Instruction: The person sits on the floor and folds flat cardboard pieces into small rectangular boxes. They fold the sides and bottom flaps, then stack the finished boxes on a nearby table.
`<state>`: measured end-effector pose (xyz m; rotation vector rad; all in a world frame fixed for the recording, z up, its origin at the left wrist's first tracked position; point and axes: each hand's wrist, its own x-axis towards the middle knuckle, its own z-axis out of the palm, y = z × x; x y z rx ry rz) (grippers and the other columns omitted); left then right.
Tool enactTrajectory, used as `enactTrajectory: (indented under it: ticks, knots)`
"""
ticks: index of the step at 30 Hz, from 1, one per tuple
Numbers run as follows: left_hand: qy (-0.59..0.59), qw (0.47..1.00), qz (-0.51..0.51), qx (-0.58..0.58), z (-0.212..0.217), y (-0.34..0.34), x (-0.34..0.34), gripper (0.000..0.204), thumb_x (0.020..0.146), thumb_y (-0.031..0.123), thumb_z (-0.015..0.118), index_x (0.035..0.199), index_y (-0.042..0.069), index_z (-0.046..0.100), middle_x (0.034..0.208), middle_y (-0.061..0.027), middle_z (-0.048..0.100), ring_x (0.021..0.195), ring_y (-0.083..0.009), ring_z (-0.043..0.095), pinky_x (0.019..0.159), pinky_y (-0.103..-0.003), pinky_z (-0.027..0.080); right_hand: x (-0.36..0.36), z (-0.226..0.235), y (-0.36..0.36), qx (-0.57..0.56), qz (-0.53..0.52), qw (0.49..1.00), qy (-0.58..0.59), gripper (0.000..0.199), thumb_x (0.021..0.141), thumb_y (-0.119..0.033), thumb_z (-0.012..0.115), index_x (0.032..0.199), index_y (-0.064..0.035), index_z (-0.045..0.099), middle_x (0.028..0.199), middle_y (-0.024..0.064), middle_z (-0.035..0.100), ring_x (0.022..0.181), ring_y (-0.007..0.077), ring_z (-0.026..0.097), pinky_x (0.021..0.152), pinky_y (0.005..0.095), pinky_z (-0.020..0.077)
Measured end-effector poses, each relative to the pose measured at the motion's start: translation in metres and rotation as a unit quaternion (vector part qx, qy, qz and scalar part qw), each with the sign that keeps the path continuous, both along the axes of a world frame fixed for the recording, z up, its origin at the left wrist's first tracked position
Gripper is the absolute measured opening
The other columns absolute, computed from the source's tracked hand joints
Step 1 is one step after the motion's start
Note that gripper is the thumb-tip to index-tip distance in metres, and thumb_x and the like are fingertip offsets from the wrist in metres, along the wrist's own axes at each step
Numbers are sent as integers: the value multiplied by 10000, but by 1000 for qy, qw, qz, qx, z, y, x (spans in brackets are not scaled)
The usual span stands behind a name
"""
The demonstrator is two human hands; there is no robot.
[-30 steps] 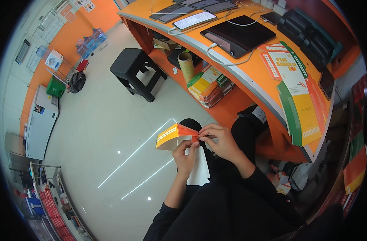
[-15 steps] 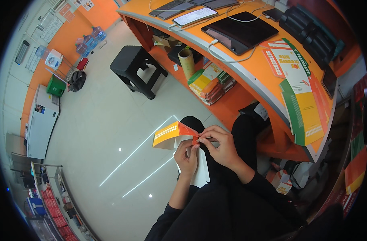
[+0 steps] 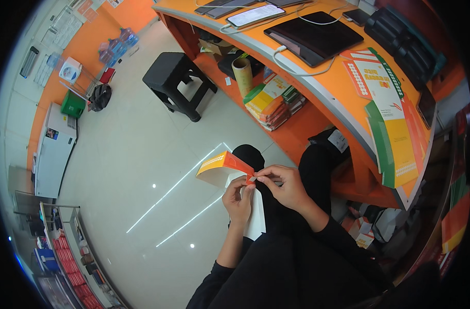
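Observation:
Over my lap is a partly folded cardboard box (image 3: 214,164), yellow and orange outside and white inside. My left hand (image 3: 238,202) pinches its orange corner from below, thumb and fingers closed on the card. From the right, my right hand (image 3: 284,186) grips a small flap at the same corner between thumb and fingertips. The fingertips of both hands nearly meet there. A white panel of the box (image 3: 256,216) hangs down beside my left hand, against my dark trousers. The fingers partly hide the folded corner.
Flat printed box blanks (image 3: 394,139) lie on the orange desk (image 3: 343,110) at right, near a black tablet (image 3: 317,38) and a phone (image 3: 255,16) with cables. More blanks (image 3: 271,105) and a yellowish tape roll (image 3: 242,74) sit on the shelf below. A black stool (image 3: 176,77) stands ahead.
Both hands keep hold of the box corner. The orange side of the box has tilted more into view, and the right fingers have shifted slightly along the flap. The view has moved a little.

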<state>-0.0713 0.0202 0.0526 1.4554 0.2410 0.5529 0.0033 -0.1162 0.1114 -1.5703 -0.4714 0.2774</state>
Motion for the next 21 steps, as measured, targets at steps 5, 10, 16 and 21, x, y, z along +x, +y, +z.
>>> enactTrajectory:
  ticks: [5, 10, 16, 21]
  knots:
    - [11, 1000, 14, -23, -4, -3, -3, 170, 822, -21, 707, 960, -25, 608, 988, -108, 655, 918, -165, 639, 866, -282, 493, -4, -9, 4, -37, -3, 996, -84, 95, 841, 18, 648, 931, 41, 667, 965, 115, 678, 862, 209, 694, 774, 269, 571]
    - [33, 999, 28, -13, -7, -3, -5, 197, 824, -30, 701, 995, -28, 604, 960, -101, 662, 898, -158, 647, 847, -269, 503, -2, -11, 3, -82, 9, 986, -146, 83, 835, 40, 649, 916, 44, 671, 979, 119, 681, 901, 205, 693, 827, 270, 561]
    - [36, 999, -17, -29, -4, 2, -3, 225, 821, -43, 693, 1034, -40, 622, 992, -112, 663, 915, -164, 651, 855, -282, 515, 1, -15, 3, 2, 22, 1000, 11, 102, 825, 62, 657, 921, 40, 680, 998, 119, 672, 922, 186, 682, 823, 278, 568]
    - [21, 1000, -14, 4, -7, 1, -3, 207, 823, -47, 683, 1023, -45, 629, 1010, -117, 662, 912, -167, 654, 860, -285, 518, 1, -17, 3, -8, 40, 999, -7, 115, 822, 68, 656, 930, 38, 682, 1001, 125, 670, 928, 183, 678, 820, 285, 573]
